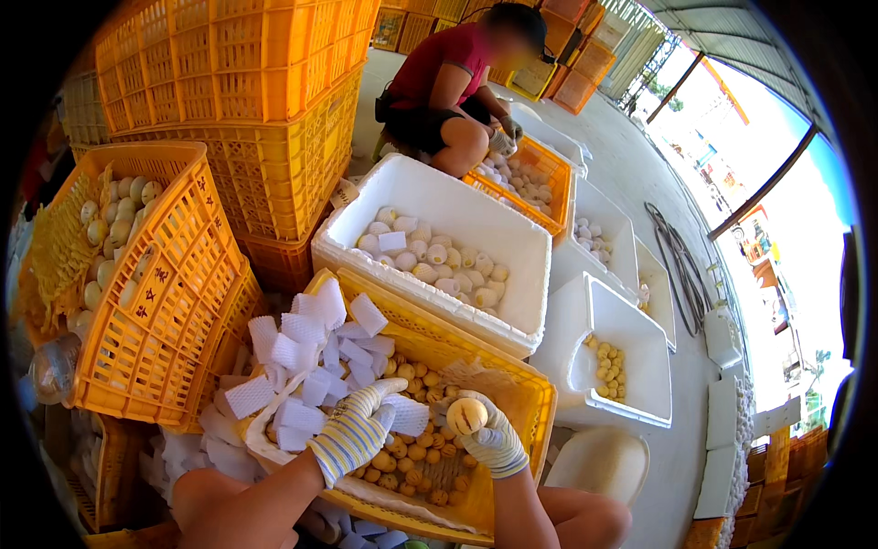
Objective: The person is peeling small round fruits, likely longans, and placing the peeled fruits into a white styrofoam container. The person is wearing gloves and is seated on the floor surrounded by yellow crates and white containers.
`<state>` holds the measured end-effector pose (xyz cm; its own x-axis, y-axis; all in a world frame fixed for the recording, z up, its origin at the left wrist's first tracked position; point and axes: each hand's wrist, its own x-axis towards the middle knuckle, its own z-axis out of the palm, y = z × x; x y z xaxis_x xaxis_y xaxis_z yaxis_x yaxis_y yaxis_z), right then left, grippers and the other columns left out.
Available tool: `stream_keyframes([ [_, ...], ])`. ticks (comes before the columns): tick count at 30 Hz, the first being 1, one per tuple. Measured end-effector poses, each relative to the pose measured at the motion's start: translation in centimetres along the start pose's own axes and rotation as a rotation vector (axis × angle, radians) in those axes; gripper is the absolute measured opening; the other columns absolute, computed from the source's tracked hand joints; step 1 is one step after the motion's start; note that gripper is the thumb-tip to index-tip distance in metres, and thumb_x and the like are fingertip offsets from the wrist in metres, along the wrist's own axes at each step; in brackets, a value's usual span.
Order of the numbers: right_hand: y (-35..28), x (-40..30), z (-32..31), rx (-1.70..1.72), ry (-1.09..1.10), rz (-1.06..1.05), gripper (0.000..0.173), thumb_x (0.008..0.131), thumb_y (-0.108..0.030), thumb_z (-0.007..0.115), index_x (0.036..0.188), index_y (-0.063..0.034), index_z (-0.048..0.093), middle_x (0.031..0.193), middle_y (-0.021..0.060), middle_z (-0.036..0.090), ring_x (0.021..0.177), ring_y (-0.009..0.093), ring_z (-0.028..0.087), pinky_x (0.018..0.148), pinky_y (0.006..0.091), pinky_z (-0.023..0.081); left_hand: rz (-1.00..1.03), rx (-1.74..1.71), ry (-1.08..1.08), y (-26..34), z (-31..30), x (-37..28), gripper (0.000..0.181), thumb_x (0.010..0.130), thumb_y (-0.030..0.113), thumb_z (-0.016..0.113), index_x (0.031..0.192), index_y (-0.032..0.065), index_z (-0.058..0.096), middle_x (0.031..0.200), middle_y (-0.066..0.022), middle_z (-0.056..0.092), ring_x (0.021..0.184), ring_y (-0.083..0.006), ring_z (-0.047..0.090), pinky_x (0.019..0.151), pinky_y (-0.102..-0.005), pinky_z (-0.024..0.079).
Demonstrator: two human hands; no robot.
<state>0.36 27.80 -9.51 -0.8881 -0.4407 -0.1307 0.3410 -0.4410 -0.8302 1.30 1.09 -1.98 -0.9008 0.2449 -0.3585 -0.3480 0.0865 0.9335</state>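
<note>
My left hand (358, 424), in a striped knit glove, grips a white foam net sleeve (407, 415). In my right hand (497, 439), gloved alike, is a round pale-yellow fruit (467, 416) with brown streaks, apart from the sleeve's end. Both hands are above a yellow plastic crate (527, 405), where many small striped yellow fruits (416, 453) lie on the bottom. Loose foam net sleeves (302, 329) are heaped over the crate's left part, some around my left wrist. The palm side of each hand is partly hidden.
Beyond the crate stands a white foam box (439, 189) of sleeved fruits. More foam boxes (627, 329) are to the right. An orange crate (158, 295) of larger fruits tilts at left, before stacked crates (226, 75). A co-worker (446, 89) sits behind; a hose (675, 267) lies on the floor.
</note>
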Motion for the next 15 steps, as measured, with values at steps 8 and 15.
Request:
stream_keyframes([
  [8, -3.6, 0.1, 9.5, -1.155, 0.064, -0.448, 0.066, 0.073, -0.024, 0.087, 0.129, -0.0033, 0.058, 0.123, 0.0144, 0.062, 0.117, 0.030, 0.059, 0.101, 0.0406, 0.047, 0.142, -0.340, -0.151, -1.0, 0.8, -1.1, 0.072, 0.091, 0.019, 0.073, 0.149, -0.0022, 0.035, 0.134, -0.0147, 0.055, 0.109, -0.0175, 0.062, 0.077, -0.0256, 0.058],
  [15, -4.4, 0.5, 12.4, -1.281, 0.091, -0.656, 0.062, 0.071, -0.022, 0.087, 0.123, -0.0029, 0.060, 0.120, 0.0170, 0.061, 0.113, 0.037, 0.058, 0.099, 0.0444, 0.047, 0.152, -0.486, -0.200, 0.5, -0.2, -2.1, 0.076, 0.089, 0.031, 0.075, 0.147, -0.0016, 0.038, 0.131, -0.0135, 0.055, 0.107, -0.0179, 0.062, 0.079, -0.0269, 0.058],
])
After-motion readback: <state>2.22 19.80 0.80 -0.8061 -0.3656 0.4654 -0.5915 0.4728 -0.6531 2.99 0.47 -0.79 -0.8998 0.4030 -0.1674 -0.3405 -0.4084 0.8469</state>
